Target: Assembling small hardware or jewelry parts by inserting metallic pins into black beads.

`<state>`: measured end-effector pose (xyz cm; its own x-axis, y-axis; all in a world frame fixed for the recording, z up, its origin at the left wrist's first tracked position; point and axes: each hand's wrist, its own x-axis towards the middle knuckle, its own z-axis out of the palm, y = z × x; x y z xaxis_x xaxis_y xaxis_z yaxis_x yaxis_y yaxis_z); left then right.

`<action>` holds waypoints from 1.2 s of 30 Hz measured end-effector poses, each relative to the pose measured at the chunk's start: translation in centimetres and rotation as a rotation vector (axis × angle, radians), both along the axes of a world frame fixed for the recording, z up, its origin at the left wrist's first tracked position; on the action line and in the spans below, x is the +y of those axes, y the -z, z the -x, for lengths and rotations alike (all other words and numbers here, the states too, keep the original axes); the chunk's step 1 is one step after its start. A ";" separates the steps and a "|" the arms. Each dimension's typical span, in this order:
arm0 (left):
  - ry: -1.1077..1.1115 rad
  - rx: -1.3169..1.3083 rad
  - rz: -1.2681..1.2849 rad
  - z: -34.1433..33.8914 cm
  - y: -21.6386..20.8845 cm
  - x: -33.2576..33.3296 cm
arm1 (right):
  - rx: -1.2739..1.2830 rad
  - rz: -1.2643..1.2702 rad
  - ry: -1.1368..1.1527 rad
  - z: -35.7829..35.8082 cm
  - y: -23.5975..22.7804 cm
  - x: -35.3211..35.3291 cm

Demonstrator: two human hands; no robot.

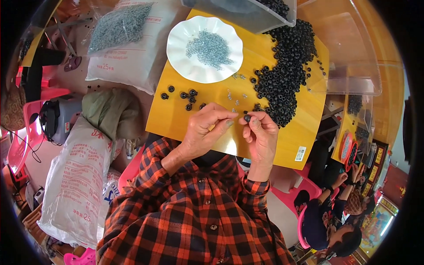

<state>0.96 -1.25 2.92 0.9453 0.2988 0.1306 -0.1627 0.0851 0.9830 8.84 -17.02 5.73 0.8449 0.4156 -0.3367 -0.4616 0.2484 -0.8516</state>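
Biggest thing here is the yellow bench (161, 119) in front of me, with a stuffed white sack (75, 190) off to my left. Grey see-through bin (243, 15) at the far edge, and from there a big pile of black beads (282, 79) sprawls down the right side. Left of the pile is a wavy white plate (176, 46) with tiny clear beads (210, 48) heaped in it. My right grip (261, 139) is closed, thumb and fingers pinching one round black bead (247, 118) just above the bench, near the low end of the pile. My left grip (201, 132) is right beside it, thumb and index tips almost meeting; can't tell if anything tiny is between them. Past my left knuckles there's a loose bunch of black beads (189, 97), plus some clear bits scattered between plate and pile.
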 end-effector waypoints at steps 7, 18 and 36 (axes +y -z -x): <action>-0.009 -0.026 -0.013 0.2 -0.3 0.2 | -0.072 0.141 -0.095 1.0 -0.6 1.1; -0.005 0.123 0.551 1.2 0.9 1.6 | -0.685 0.621 0.003 0.0 1.2 4.1; 0.100 0.086 1.050 1.2 1.3 2.7 | -1.049 1.137 -0.053 -1.8 2.2 6.9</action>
<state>-0.20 1.40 1.58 0.9657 0.1430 -0.2166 -0.0410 0.9081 0.4167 10.63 -10.07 3.52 0.8893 0.3962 0.2285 0.4560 -0.7294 -0.5099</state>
